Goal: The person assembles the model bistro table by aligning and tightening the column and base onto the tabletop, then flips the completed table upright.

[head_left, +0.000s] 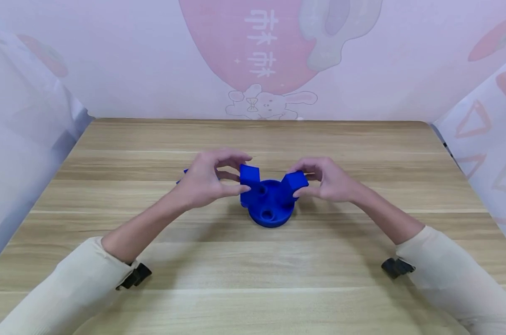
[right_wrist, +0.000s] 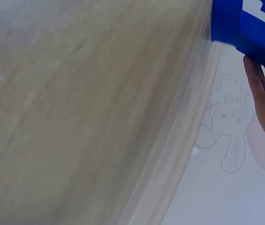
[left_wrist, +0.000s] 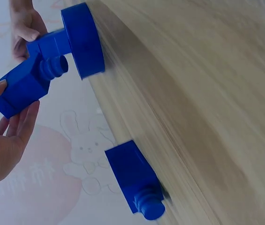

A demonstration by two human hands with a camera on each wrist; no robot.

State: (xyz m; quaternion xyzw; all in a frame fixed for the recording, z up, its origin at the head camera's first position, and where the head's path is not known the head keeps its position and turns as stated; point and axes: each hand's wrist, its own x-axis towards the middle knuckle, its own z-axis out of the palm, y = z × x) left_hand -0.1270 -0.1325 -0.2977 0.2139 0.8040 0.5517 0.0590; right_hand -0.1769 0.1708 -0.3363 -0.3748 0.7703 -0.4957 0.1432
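A round blue base [head_left: 271, 222] with raised rims and round holes sits on the table between the hands. My left hand [head_left: 207, 180] pinches a blue block [left_wrist: 22, 89] with a ringed peg between thumb and fingers. That block is tilted and held apart from the base, its peg [left_wrist: 55, 67] pointing towards it. My right hand [head_left: 331, 180] grips a second blue block [head_left: 294, 184] at the base's right side; in the left wrist view its lower end meets the base. A third blue block [left_wrist: 134, 176] with a similar peg lies on the table, mostly hidden behind my left hand in the head view.
The wood-grain table [head_left: 253, 270] stretches out around the hands. A pale printed curtain [head_left: 144, 60] stands along its back edge, with further hangings at left and right. Black wrist devices [head_left: 136, 275] are on both sleeves.
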